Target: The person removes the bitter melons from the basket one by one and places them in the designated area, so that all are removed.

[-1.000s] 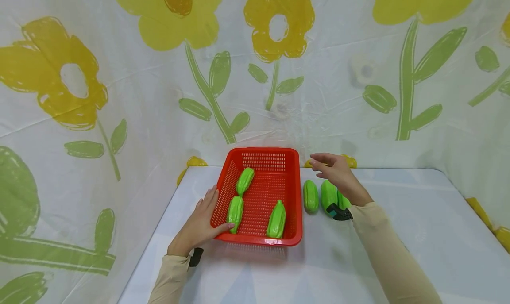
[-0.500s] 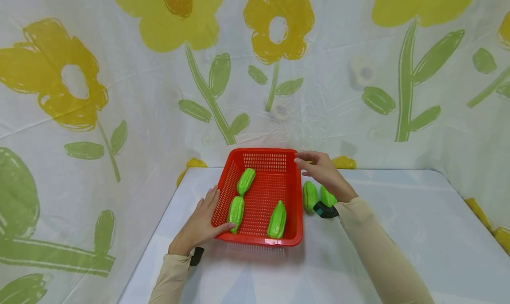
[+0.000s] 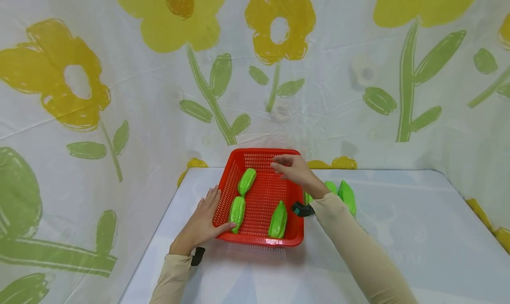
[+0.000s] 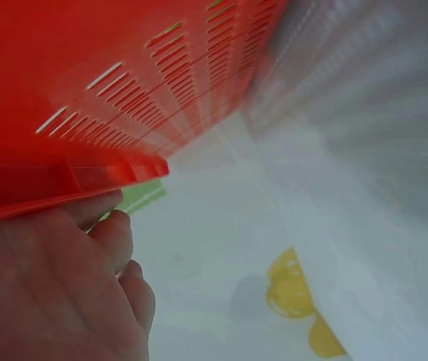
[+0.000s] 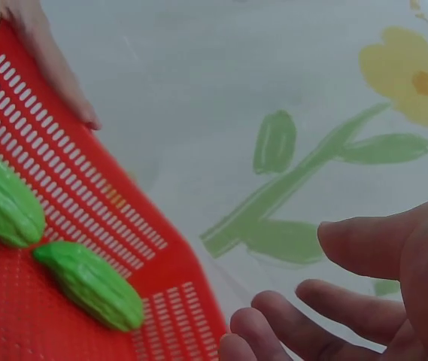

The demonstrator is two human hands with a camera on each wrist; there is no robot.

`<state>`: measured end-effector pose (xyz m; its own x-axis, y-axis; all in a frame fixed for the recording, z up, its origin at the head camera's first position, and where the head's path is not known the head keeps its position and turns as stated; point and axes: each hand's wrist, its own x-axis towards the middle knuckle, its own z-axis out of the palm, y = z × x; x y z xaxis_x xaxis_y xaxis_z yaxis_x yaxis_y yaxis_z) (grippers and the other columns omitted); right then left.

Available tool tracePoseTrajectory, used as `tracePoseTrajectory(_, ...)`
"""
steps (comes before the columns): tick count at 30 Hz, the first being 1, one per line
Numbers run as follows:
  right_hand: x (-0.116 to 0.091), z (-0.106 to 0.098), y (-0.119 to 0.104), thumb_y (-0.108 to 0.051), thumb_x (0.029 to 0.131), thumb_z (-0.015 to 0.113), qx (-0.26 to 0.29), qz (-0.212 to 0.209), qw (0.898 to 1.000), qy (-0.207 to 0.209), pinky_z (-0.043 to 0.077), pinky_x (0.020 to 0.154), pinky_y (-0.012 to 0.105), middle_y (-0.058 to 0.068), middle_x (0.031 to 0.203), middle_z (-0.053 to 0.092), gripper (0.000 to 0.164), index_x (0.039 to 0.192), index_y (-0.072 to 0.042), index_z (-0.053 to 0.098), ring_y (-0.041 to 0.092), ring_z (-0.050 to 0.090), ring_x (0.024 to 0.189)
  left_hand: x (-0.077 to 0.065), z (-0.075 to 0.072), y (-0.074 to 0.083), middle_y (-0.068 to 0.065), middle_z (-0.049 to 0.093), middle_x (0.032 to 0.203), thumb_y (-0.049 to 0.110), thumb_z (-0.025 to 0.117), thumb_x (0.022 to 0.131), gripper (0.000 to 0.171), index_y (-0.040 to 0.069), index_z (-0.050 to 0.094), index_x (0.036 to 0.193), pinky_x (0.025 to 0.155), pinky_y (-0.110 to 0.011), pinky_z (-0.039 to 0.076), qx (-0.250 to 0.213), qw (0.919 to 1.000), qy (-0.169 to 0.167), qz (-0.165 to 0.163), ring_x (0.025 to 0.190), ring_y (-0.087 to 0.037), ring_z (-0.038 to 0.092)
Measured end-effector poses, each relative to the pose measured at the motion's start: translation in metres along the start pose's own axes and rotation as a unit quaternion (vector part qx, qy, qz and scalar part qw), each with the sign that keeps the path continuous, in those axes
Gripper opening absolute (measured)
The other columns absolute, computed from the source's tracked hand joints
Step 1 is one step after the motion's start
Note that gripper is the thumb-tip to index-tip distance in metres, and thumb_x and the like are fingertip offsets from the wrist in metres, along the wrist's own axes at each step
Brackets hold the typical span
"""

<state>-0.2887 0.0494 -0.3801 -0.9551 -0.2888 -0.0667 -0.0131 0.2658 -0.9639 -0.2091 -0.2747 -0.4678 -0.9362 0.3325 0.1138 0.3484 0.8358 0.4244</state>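
Observation:
A red plastic basket (image 3: 260, 240) with slotted walls stands on the table. Inside lie three green, ridged bitter melons: one at the back left (image 3: 247, 181), one at the front left (image 3: 237, 212) and one at the front right (image 3: 278, 221). My left hand (image 3: 201, 226) holds the basket's left rim near the front corner, thumb over the edge and fingers along the outside wall. Over the back right part of the basket hovers my right hand (image 3: 296, 171), its fingers loosely bent with nothing between them.
Right of the basket, more bitter melons (image 3: 347, 197) lie on the white table (image 3: 402, 224), partly hidden by the right forearm. A curtain (image 3: 334, 105) printed with yellow flowers hangs behind the table and along its left side.
My right hand has moved left, from above the bitter melons on the table to over the basket, empty throughout. My left hand and the basket have stayed nearly still.

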Motion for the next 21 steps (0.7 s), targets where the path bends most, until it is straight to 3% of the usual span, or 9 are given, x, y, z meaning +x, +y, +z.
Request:
tracePoseTrajectory(7, 0.01, 0.02, 0.011, -0.025, 0.104, 0.064, 0.006, 0.014, 1.0, -0.005, 0.061, 0.095, 0.038, 0.02, 0.135, 0.066, 0.041, 0.139, -0.004, 0.061, 0.033, 0.068, 0.113, 0.0, 0.0, 0.001, -0.012, 0.011, 0.176, 0.071, 0.064, 0.086, 0.116, 0.003, 0.013, 0.166, 0.13, -0.062, 0.017, 0.006, 0.9999, -0.005, -0.007, 0.163, -0.036, 0.01)
tracePoseTrajectory(14, 0.011, 0.039, 0.015, -0.023, 0.103, 0.064, 0.008, 0.024, 1.0, -0.005, 0.059, 0.102, 0.048, 0.02, 0.132, 0.067, 0.04, 0.137, -0.002, 0.062, 0.027, 0.071, 0.105, 0.0, -0.002, 0.002, -0.013, 0.011, 0.176, 0.071, 0.064, 0.086, 0.116, 0.003, 0.014, 0.165, 0.13, -0.063, 0.017, 0.006, 1.0, -0.003, -0.003, 0.163, -0.037, 0.01)
tracePoseTrajectory(21, 0.016, 0.06, 0.021, -0.02, 0.105, 0.061, 0.016, 0.048, 0.999, -0.012, 0.062, 0.095, 0.043, 0.022, 0.133, 0.066, 0.041, 0.139, 0.0, 0.06, 0.036, 0.07, 0.114, 0.0, -0.001, 0.002, -0.014, 0.013, 0.175, 0.071, 0.065, 0.086, 0.116, 0.002, 0.015, 0.165, 0.129, -0.064, 0.017, 0.006, 1.0, 0.001, -0.001, 0.163, -0.037, 0.012)
